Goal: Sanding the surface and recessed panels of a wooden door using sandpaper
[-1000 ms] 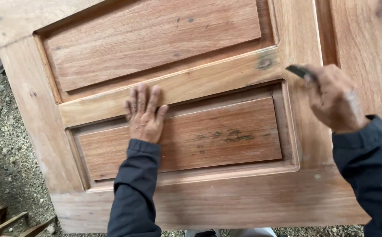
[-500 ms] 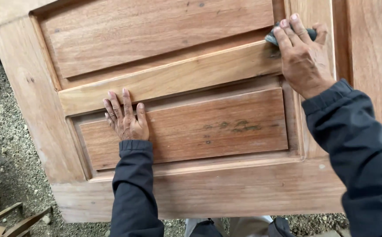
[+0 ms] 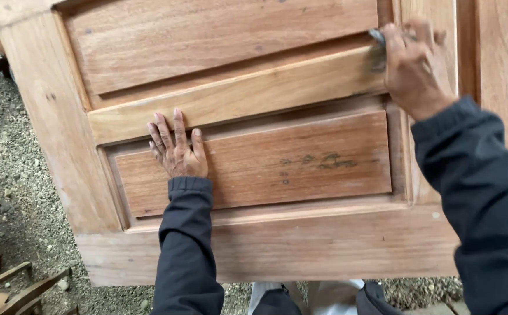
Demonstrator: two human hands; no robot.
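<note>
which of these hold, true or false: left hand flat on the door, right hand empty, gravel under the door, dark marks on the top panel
1. The left hand lies flat on the door. True.
2. The right hand is empty. False: it presses a small grey pad on the rail.
3. Gravel lies below the door. True.
4. Dark marks sit on the top panel. False: they are on the lower panel.

Two hands on a panelled wooden door

The left hand (image 3: 178, 153) lies flat, fingers spread, on the lower panel (image 3: 300, 160) just under the cross rail (image 3: 254, 96). The right hand (image 3: 412, 65) presses a small dark pad (image 3: 377, 37) against the rail's right end. Gravel (image 3: 14, 192) lies beside the door (image 3: 265, 251).
</note>
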